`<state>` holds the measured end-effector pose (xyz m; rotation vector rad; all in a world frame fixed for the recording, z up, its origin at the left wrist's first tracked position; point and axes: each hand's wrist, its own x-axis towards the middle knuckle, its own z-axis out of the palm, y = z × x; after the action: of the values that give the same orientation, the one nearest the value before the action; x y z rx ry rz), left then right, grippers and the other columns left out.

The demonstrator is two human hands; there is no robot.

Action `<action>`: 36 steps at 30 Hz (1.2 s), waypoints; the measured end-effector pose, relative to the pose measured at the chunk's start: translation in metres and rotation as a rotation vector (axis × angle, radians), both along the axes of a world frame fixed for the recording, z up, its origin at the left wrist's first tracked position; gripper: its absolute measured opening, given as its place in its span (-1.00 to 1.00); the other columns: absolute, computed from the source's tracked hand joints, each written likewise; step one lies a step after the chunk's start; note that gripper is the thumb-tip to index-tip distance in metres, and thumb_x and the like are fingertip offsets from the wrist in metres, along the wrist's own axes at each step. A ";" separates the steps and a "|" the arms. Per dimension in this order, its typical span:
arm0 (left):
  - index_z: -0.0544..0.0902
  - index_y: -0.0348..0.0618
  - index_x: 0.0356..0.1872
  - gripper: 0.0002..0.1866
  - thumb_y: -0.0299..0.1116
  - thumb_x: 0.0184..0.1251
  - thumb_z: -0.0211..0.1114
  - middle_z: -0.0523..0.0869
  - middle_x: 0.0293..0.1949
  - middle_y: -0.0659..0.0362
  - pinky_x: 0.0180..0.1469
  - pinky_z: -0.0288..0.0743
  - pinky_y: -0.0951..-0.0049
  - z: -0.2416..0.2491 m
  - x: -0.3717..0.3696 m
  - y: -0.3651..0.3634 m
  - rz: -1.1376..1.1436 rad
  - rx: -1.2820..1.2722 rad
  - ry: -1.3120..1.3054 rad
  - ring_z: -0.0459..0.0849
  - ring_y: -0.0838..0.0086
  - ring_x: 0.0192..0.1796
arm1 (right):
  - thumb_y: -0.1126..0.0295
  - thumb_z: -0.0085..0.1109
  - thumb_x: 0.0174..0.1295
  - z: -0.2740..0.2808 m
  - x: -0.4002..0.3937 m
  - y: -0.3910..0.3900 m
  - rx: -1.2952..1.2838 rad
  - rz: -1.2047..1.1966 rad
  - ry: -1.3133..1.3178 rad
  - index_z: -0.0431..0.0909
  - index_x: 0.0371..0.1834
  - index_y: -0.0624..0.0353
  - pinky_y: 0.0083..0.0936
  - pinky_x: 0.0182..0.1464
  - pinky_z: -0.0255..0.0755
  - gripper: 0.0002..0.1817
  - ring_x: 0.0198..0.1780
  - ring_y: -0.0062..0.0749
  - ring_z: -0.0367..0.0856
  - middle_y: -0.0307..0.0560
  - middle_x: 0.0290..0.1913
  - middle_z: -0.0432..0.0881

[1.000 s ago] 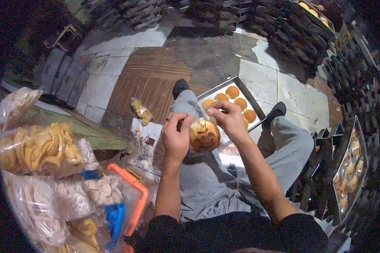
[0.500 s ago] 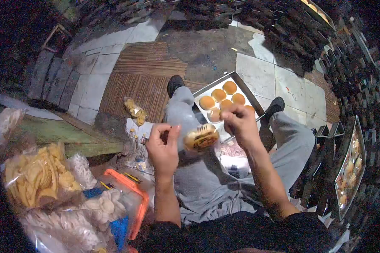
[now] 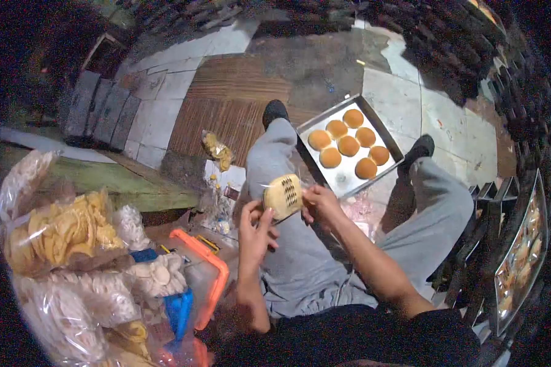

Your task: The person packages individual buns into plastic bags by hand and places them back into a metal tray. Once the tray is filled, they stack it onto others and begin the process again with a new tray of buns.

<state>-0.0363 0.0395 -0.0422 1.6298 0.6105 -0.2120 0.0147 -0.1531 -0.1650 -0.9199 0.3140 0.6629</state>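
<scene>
A bun in a clear plastic bag with dark print on it point(image 3: 283, 197) is held above my lap. My left hand point(image 3: 257, 232) grips its lower left side between thumb and fingers. At the right end of the bag, my right hand point(image 3: 322, 205) is closed on the plastic; its fingertips are partly hidden. Beyond my hands, between my feet, a metal tray point(image 3: 344, 181) holds several round golden-brown buns point(image 3: 348, 145) on its pale base.
Bags of yellow food pieces point(image 3: 73, 229) and of whitish pieces point(image 3: 95, 296) sit at left, beside an orange plastic frame point(image 3: 214, 263). A green wooden bench point(image 3: 116, 186) stands behind them. A small bag point(image 3: 217, 150) lies on the floor. Another filled tray point(image 3: 520, 257) leans at right.
The bagged bun hung blurred between my separated hands. Now my hands are closer together, with the left on the bun and the right on the bag's end. The view has shifted slightly.
</scene>
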 end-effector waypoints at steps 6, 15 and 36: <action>0.45 -0.18 0.37 -0.51 -0.52 0.43 0.25 0.46 0.29 -0.07 0.23 0.64 0.19 -0.012 0.039 -0.016 -0.735 0.687 -0.675 0.50 0.20 0.34 | -0.09 0.19 0.43 0.053 0.039 -0.059 0.408 -0.030 0.026 0.26 0.52 0.06 -0.04 0.03 0.70 -0.27 0.20 -0.07 0.66 0.15 0.34 0.50; 0.66 -0.27 -0.09 -0.79 -0.48 0.31 0.17 0.73 -0.15 -0.02 0.16 0.38 0.03 -0.077 0.015 -0.117 -1.125 0.677 -0.001 0.62 0.01 -0.03 | 0.10 0.48 0.24 -0.126 0.078 -0.161 -0.427 0.014 0.058 0.40 0.44 0.33 -0.42 0.10 0.57 -0.20 0.09 -0.36 0.68 0.00 0.13 0.69; 0.42 -0.22 0.01 -0.63 -0.43 0.28 0.39 0.73 -0.21 -0.04 0.14 0.48 0.02 -0.069 -0.006 -0.105 -1.071 0.350 -0.009 0.69 -0.08 -0.03 | 0.42 0.37 -0.03 0.054 -0.098 -0.110 -1.045 0.444 -0.804 0.61 -0.16 0.27 -0.01 0.01 0.51 -0.67 -0.08 0.23 0.65 0.23 -0.19 0.66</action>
<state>-0.0421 -0.0659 -0.1107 2.1654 -0.3166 -0.9108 -0.0830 -0.2627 -0.1108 -2.2043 -0.3321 0.4461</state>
